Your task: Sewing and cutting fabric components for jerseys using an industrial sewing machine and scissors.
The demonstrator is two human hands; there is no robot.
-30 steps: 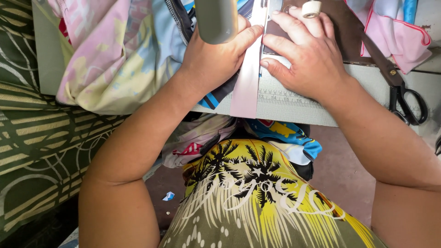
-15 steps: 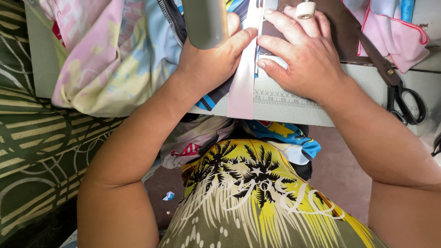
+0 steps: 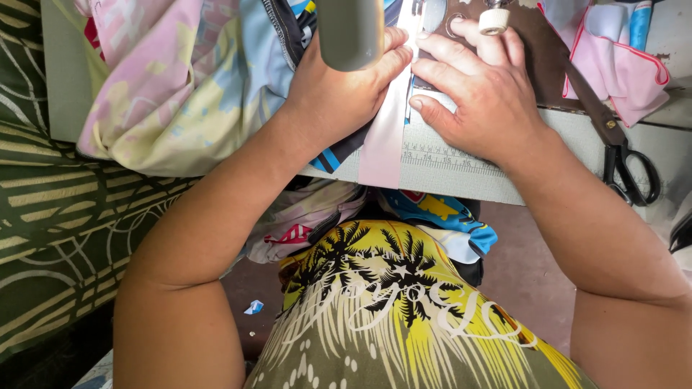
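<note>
On the tabletop (image 3: 461, 176) the pink strip (image 3: 382, 144) runs straight away from me between my flat, empty hands, left hand (image 3: 339, 90) pressing its edge, right hand (image 3: 479, 90) just beside.

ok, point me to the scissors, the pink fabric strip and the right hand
scissors (image 3: 626, 167): head view, on the black handles at the table's right edge.
pink fabric strip (image 3: 382, 148): head view, on its lower part, between the two hands.
right hand (image 3: 481, 94): head view, on the back of the hand, pressed flat on the table.
</note>
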